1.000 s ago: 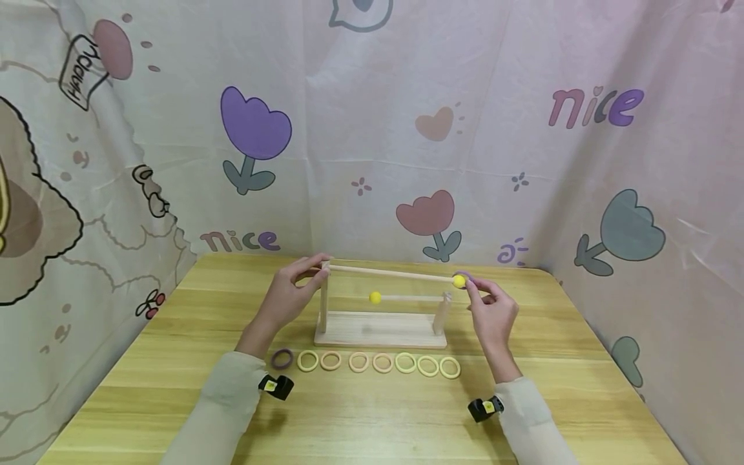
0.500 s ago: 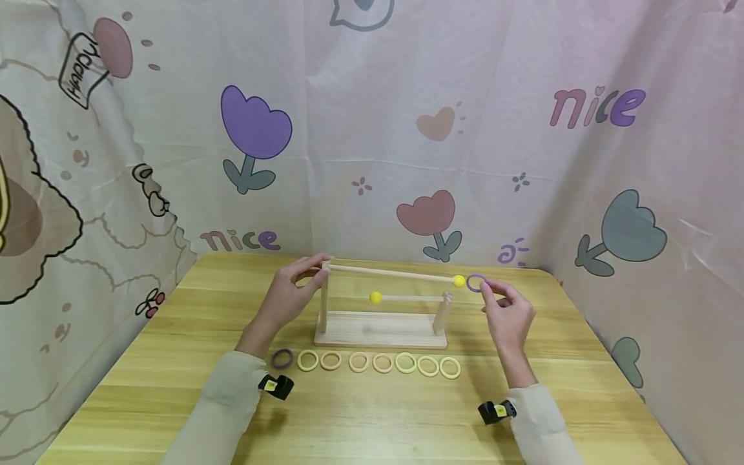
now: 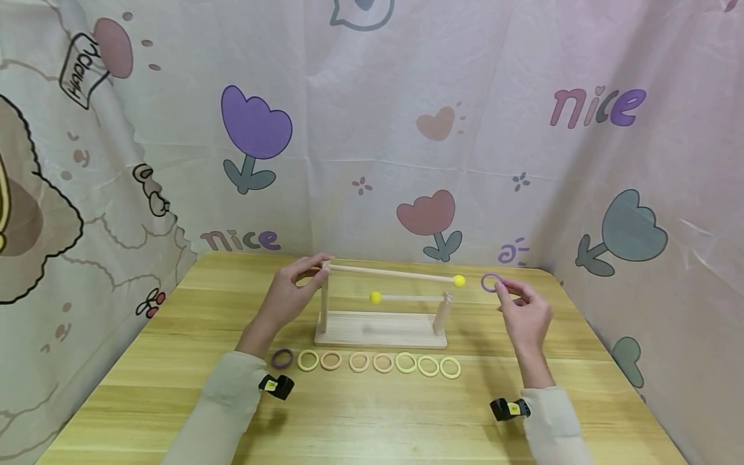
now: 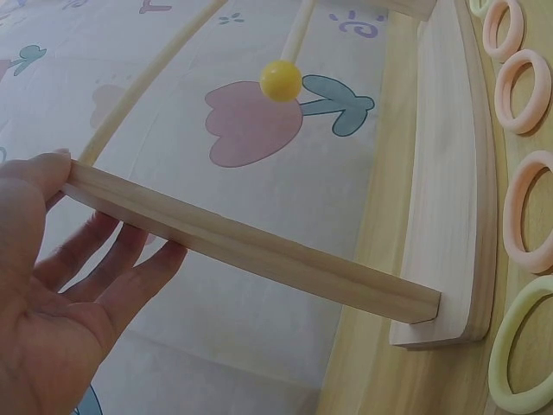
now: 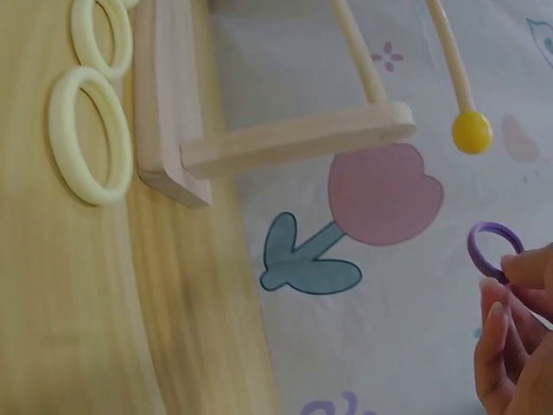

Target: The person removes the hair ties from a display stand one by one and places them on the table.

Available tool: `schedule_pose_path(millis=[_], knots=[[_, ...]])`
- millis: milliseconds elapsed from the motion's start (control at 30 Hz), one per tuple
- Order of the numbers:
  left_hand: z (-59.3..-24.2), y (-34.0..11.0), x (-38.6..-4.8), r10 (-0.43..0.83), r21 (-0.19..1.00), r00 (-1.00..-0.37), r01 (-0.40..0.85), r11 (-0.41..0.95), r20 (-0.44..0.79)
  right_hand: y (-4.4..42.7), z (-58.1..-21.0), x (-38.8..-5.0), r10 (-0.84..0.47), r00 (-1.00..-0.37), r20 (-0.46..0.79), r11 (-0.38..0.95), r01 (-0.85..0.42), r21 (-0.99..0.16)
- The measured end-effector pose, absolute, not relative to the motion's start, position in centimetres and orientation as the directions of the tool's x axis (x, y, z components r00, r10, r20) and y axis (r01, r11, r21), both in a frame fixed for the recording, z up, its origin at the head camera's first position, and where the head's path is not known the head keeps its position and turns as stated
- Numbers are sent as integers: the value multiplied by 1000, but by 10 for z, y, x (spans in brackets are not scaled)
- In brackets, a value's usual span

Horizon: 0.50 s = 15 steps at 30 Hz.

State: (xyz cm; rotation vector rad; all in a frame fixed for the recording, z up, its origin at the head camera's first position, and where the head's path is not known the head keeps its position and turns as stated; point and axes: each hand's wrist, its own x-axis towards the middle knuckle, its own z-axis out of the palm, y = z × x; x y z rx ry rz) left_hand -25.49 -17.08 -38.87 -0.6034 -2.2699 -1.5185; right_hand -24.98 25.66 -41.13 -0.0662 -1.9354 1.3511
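Observation:
A wooden stand (image 3: 380, 329) has two posts, each carrying a horizontal rod with a yellow ball at its free end. My left hand (image 3: 290, 290) grips the top of the taller left post (image 4: 259, 238), where the upper rod (image 3: 395, 274) joins it. Between thumb and fingertips, my right hand (image 3: 526, 316) pinches a purple ring (image 5: 494, 251). The ring is upright and apart from the upper rod's yellow ball (image 3: 459, 281), to its right. The lower rod (image 3: 413, 298) points left from the shorter right post (image 5: 298, 138), its yellow ball (image 4: 281, 80) at the tip.
In front of the stand, a row of rings lies on the wooden table (image 3: 372, 420): a dark purple ring (image 3: 282, 359) at the left end, then several pale yellow and peach rings, with a yellow ring (image 3: 450, 368) at the right. A printed cloth (image 3: 360, 116) hangs behind.
My right hand has moved to the right with the purple ring, from beside the upper rod's yellow ball to well clear of it. My left hand stays on the post.

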Motion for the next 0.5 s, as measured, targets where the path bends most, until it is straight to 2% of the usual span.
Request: schedule_pose_path(millis=[167, 333, 500], knots=[[-388, -170, -255, 159, 779, -849, 527, 340, 504, 266, -406, -245, 370, -783, 500, 465, -310, -829], [-388, -171, -255, 159, 782, -852, 521, 343, 498, 275, -403, -243, 214, -867, 450, 523, -288, -803], [-388, -171, -255, 159, 781, -852, 521, 344, 498, 282, -400, -240, 65, -904, 422, 596, -304, -743]])
